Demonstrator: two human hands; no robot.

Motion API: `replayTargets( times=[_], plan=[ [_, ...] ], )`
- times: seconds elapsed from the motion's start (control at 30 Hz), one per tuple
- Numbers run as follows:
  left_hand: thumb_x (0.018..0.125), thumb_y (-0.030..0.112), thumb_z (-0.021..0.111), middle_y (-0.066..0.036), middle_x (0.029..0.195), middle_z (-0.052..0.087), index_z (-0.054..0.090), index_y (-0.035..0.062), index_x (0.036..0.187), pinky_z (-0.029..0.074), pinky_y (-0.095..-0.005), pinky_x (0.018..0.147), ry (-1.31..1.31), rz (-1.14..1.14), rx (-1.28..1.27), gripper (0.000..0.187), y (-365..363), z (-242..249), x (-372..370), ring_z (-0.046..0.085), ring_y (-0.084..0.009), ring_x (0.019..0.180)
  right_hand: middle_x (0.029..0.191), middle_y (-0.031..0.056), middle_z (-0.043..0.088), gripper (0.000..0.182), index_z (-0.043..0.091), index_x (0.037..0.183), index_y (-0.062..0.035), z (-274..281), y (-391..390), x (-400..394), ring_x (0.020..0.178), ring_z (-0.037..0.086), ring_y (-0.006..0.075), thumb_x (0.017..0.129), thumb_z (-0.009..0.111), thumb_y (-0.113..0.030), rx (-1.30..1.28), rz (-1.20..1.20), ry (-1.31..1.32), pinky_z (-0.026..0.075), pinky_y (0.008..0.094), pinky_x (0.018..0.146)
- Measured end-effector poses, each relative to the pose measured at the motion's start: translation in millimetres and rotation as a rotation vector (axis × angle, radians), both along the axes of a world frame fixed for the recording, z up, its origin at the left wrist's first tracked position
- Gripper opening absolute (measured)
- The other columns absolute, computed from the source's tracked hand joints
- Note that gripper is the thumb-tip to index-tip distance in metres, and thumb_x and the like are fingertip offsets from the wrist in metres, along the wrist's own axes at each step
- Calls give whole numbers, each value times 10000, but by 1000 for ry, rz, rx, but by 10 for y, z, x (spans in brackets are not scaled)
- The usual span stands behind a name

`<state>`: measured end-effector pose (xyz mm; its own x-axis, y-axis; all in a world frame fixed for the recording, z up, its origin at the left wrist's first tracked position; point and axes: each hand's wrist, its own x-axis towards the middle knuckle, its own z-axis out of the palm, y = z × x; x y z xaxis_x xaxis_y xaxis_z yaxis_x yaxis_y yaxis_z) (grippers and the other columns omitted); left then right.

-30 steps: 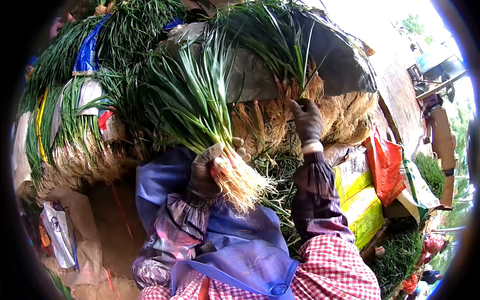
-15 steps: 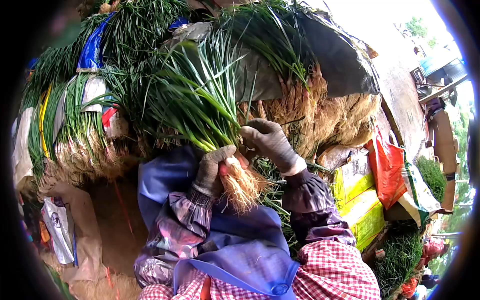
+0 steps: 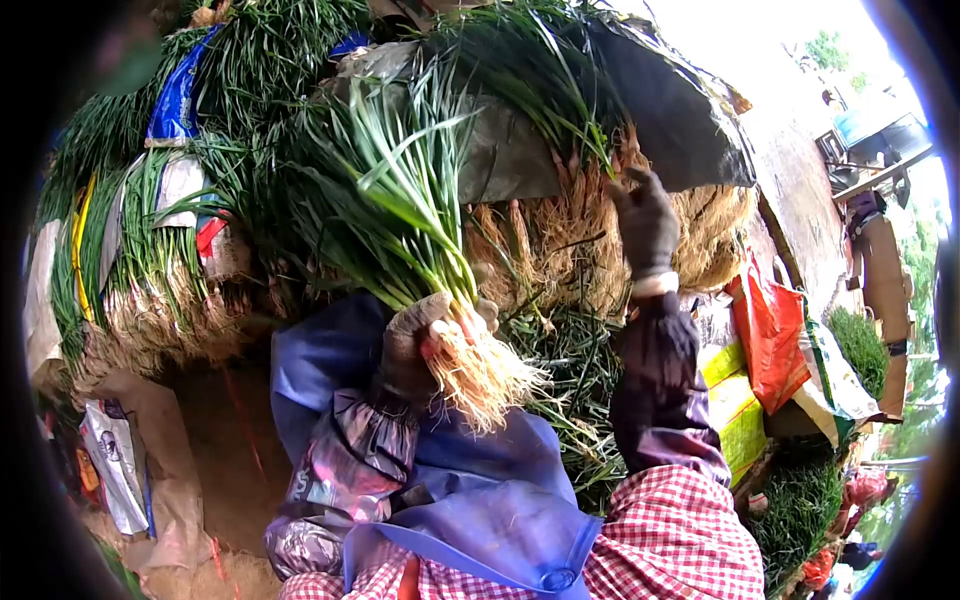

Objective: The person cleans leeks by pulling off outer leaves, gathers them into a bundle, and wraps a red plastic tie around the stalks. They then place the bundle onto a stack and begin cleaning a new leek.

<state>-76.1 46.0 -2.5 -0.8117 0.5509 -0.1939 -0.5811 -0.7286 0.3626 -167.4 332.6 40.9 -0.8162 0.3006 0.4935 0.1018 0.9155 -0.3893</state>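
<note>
My left hand [image 3: 412, 345], in a dirty glove, is wrapped round a bunch of green-leaved plants [image 3: 410, 215] near their base. The pale stringy roots [image 3: 482, 375] hang out below the fist, and the long leaves fan upward to the left. Farther up and to the right, my gloved right hand [image 3: 648, 225] is at the roots and stems of a loose pile of the same plants [image 3: 590, 185] lying on a dark sheet. Its fingers are dark and blurred, so whether they grip a stem is unclear.
More bundled plants [image 3: 150, 290] stand at the left beside a blue wrapper [image 3: 178, 100]. A dark sheet [image 3: 690, 130] covers rooted bundles ahead. At the right are a red bag [image 3: 768, 340] and a yellow bag [image 3: 735, 410]. Loose leaves [image 3: 570, 380] lie below my right hand.
My right hand has left the held bunch and moved up and right to the pile. My left hand still holds the bunch, whose roots now spread farther right.
</note>
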Motion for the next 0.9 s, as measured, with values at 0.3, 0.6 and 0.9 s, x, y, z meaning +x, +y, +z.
replayTargets(
  times=[0.3, 0.6, 0.9],
  plan=[
    [842, 276, 577, -221, 928, 632, 510, -84, 1150, 481, -494, 837, -64, 57, 27, 479, 1, -21, 11, 617, -342, 886, 692, 77, 639, 189, 648, 835, -108, -145, 173, 266, 622, 617, 192, 818, 677, -293, -143, 597, -244, 506, 325, 588],
    [847, 251, 575, -239, 1033, 608, 501, -77, 1183, 484, -468, 858, -24, 19, 68, 476, 39, 83, -9, 564, -337, 1056, 599, 20, 590, 176, 656, 842, -159, -178, 10, -63, 482, 524, 160, 865, 629, -330, 311, 30, -159, 434, 289, 459],
    [853, 276, 574, -171, 841, 629, 531, -90, 1127, 507, -383, 761, -100, 91, -19, 459, 41, 12, 23, 613, -264, 787, 641, 50, 615, 177, 640, 862, -46, -350, -1087, 996, 510, 574, 162, 802, 714, -196, -690, 804, -245, 456, 303, 477]
  ],
)
